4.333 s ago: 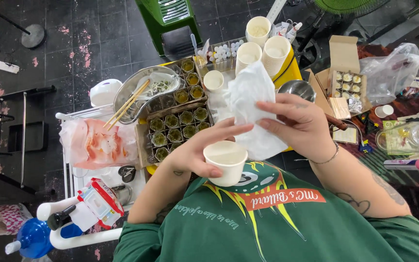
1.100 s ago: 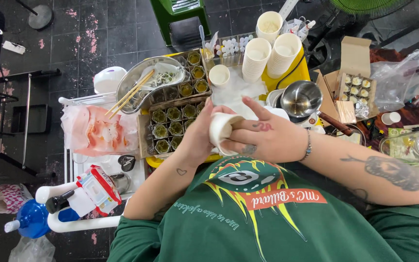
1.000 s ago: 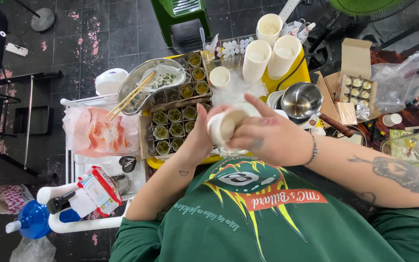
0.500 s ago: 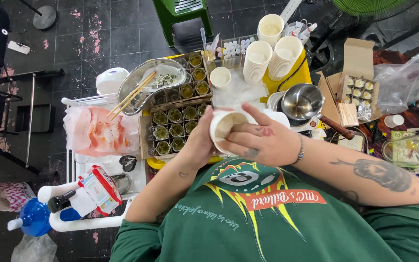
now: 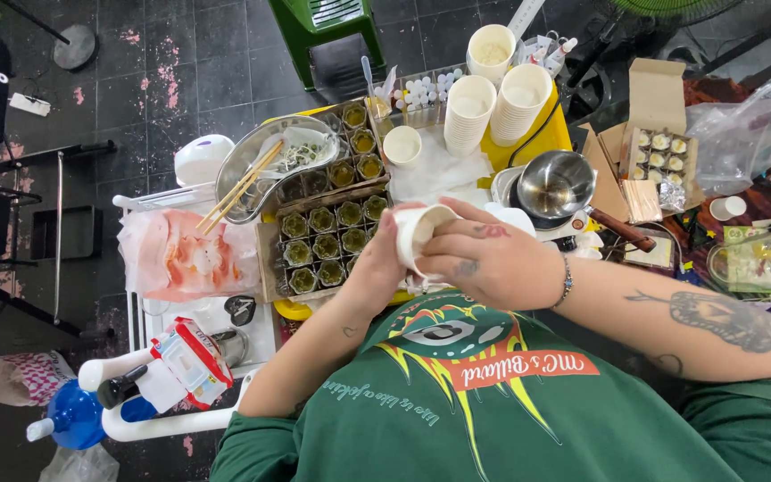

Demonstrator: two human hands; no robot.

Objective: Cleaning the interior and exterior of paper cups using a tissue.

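A white paper cup (image 5: pixel 417 234) lies tilted on its side in front of my chest, its mouth turned toward my right. My left hand (image 5: pixel 375 268) grips it from the left, around its base and wall. My right hand (image 5: pixel 493 261) closes over its rim and upper side, thumb along the top. A scrap of white tissue (image 5: pixel 418 285) shows just under the two hands. Both hands hover above the near edge of a cardboard tray (image 5: pixel 269 263) of small cups with green filling.
A metal bowl with chopsticks (image 5: pixel 269 161) sits at the far left. Stacks of paper cups (image 5: pixel 468 112), a single cup (image 5: pixel 402 145) and a steel pot (image 5: pixel 555 183) stand beyond the hands. A box of small jars (image 5: pixel 658 152) is at the right, a pink bag (image 5: pixel 180 254) at the left.
Earlier the cup stood upright in my left hand with a large tissue in my right. Now it is tipped sideways, my right hand is closed over it, and it turned slightly in the last second.
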